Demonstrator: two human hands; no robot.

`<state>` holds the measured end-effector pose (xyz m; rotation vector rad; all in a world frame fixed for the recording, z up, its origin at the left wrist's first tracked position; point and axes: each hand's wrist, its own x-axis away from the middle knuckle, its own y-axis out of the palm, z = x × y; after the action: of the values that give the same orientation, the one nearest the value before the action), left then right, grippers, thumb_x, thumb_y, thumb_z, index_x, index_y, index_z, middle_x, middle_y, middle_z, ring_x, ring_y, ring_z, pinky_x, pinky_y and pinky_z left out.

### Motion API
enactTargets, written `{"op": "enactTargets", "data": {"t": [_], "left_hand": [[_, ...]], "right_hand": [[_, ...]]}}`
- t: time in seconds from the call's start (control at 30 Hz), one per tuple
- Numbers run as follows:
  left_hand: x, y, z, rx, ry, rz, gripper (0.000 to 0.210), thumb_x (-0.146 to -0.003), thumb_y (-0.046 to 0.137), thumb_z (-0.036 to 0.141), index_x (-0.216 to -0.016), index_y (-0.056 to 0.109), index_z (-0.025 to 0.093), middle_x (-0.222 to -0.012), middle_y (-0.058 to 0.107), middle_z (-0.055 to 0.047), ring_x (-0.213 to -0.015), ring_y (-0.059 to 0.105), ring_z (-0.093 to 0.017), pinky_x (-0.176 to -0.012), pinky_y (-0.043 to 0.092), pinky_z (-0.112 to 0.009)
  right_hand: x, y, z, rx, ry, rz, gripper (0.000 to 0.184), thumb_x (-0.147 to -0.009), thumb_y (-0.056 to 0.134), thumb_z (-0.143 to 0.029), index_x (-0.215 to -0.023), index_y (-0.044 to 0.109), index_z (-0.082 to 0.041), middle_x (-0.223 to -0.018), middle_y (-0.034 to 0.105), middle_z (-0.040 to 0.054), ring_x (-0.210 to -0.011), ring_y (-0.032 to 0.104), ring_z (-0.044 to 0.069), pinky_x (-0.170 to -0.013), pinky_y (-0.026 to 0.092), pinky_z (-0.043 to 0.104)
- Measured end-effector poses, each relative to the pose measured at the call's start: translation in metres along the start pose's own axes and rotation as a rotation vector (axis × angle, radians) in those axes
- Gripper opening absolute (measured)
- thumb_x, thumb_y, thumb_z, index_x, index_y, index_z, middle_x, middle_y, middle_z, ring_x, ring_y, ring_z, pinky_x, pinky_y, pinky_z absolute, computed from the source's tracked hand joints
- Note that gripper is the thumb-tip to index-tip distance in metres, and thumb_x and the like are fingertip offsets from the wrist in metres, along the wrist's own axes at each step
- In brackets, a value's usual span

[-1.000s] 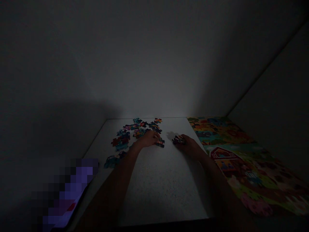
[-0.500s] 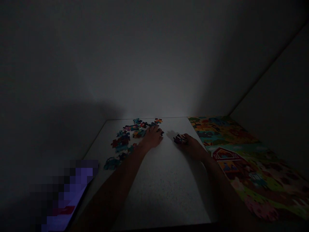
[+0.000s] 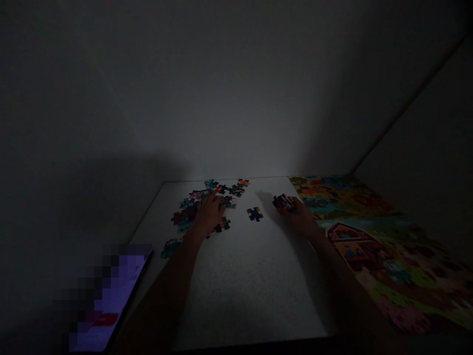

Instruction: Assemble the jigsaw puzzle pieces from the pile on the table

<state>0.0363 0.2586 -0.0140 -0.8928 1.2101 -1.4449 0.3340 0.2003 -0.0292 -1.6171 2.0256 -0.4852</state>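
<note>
My left hand [image 3: 210, 213] lies over a heap of colourful jigsaw puzzle pieces [image 3: 179, 217], its fingers stretched out and touching some of them. It hides part of the heap. My right hand [image 3: 301, 219] is closed on a small bunch of puzzle pieces [image 3: 284, 202], held just above the white table at its right side. Between the two hands a single dark blue puzzle piece [image 3: 254, 213] rests flat on the table. Dim light blurs the finer detail of the pieces and fingers.
To the right, two assembled picture puzzles lie one behind the other: an orange and green animal scene [image 3: 336, 197] and a farm scene with a red barn [image 3: 391, 271]. A lit screen [image 3: 120, 296] stands at the left edge of the white table [image 3: 244, 296]. A wall [image 3: 229, 108] rises behind.
My left hand has moved left, back onto the heap, and a dark blue puzzle piece now lies alone in the middle. My right hand has shifted slightly right, still holding its puzzle pieces.
</note>
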Motion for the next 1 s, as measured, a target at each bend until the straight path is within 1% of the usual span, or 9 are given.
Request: {"op": "enactTargets", "data": {"t": [0.07, 0.17, 0.27, 0.4, 0.5, 0.67, 0.83, 0.9, 1.0], "left_hand": [[0.007, 0.001, -0.004, -0.016, 0.014, -0.018, 0.042, -0.097, 0.043, 0.036, -0.137, 0.052, 0.023, -0.154, 0.039, -0.013, -0.143, 0.032, -0.032, -0.114, 0.029, -0.052], [0.013, 0.004, -0.001, -0.011, 0.075, -0.017, 0.041, -0.095, 0.05, 0.04, -0.133, 0.055, 0.026, -0.158, 0.033, -0.012, -0.147, 0.025, -0.031, -0.118, 0.02, -0.053], [0.01, 0.007, 0.007, 0.036, 0.128, -0.031, 0.043, -0.092, 0.054, 0.047, -0.13, 0.058, 0.026, -0.157, 0.033, -0.013, -0.148, 0.024, -0.031, -0.12, 0.013, -0.054], [0.002, 0.014, 0.013, 0.092, 0.13, -0.028, 0.048, -0.093, 0.052, 0.05, -0.135, 0.054, 0.027, -0.158, 0.032, -0.012, -0.149, 0.02, -0.033, -0.119, 0.009, -0.058], [-0.004, 0.019, 0.013, 0.123, 0.124, -0.035, 0.048, -0.092, 0.055, 0.049, -0.135, 0.054, 0.027, -0.157, 0.033, -0.013, -0.149, 0.019, -0.033, -0.119, 0.008, -0.059], [-0.01, 0.019, 0.01, 0.148, 0.15, -0.041, 0.037, -0.086, 0.064, 0.043, -0.12, 0.062, 0.027, -0.146, 0.046, -0.01, -0.143, 0.031, -0.03, -0.12, 0.01, -0.056], [-0.009, 0.016, 0.007, 0.12, 0.139, -0.041, 0.055, -0.084, 0.066, 0.052, -0.13, 0.055, 0.025, -0.156, 0.035, -0.013, -0.147, 0.022, -0.034, -0.119, 0.005, -0.058], [-0.007, 0.016, 0.008, 0.116, 0.145, -0.045, 0.047, -0.085, 0.064, 0.051, -0.125, 0.058, 0.026, -0.157, 0.035, -0.011, -0.148, 0.02, -0.033, -0.119, 0.004, -0.058], [-0.005, 0.016, 0.01, 0.12, 0.198, 0.003, 0.034, -0.087, 0.064, 0.043, -0.117, 0.062, 0.028, -0.152, 0.041, -0.007, -0.147, 0.023, -0.03, -0.121, 0.004, -0.055]], "right_hand": [[0.002, 0.001, -0.004, 0.006, 0.023, 0.006, 0.035, -0.074, 0.062, -0.05, -0.093, 0.057, -0.021, -0.086, 0.069, 0.007, -0.077, 0.06, 0.022, -0.064, 0.042, 0.031], [0.004, 0.002, -0.01, -0.003, 0.035, 0.006, 0.036, -0.072, 0.063, -0.05, -0.092, 0.058, -0.021, -0.086, 0.069, 0.0075, -0.077, 0.061, 0.023, -0.065, 0.043, 0.031], [0.004, 0.002, -0.014, -0.009, 0.057, -0.003, 0.037, -0.071, 0.064, -0.05, -0.093, 0.058, -0.021, -0.088, 0.07, 0.0088, -0.079, 0.062, 0.024, -0.066, 0.043, 0.032], [0.005, 0.002, -0.017, -0.047, 0.047, -0.048, 0.037, -0.071, 0.065, -0.05, -0.093, 0.059, -0.021, -0.089, 0.07, 0.0083, -0.08, 0.062, 0.024, -0.068, 0.045, 0.033], [0.005, 0.002, -0.018, -0.118, 0.042, -0.089, 0.039, -0.07, 0.067, -0.05, -0.093, 0.059, -0.02, -0.089, 0.069, 0.0072, -0.079, 0.062, 0.023, -0.068, 0.046, 0.033], [0.008, 0.001, -0.022, -0.281, 0.046, -0.121, 0.038, -0.07, 0.069, -0.049, -0.094, 0.06, -0.02, -0.089, 0.066, 0.0044, -0.077, 0.058, 0.02, -0.07, 0.045, 0.032], [0.01, 0.002, -0.025, -0.346, 0.055, -0.177, 0.039, -0.07, 0.072, -0.049, -0.094, 0.06, -0.02, -0.085, 0.065, 0.0034, -0.076, 0.058, 0.019, -0.07, 0.045, 0.031], [0.011, 0.003, -0.025, -0.357, 0.048, -0.19, 0.041, -0.071, 0.072, -0.049, -0.096, 0.061, -0.019, -0.087, 0.066, 0.0045, -0.078, 0.058, 0.019, -0.071, 0.045, 0.031], [0.012, 0.005, -0.026, -0.372, 0.042, -0.228, 0.043, -0.071, 0.073, -0.049, -0.1, 0.062, -0.019, -0.092, 0.067, 0.0054, -0.082, 0.06, 0.02, -0.075, 0.047, 0.032]]}}
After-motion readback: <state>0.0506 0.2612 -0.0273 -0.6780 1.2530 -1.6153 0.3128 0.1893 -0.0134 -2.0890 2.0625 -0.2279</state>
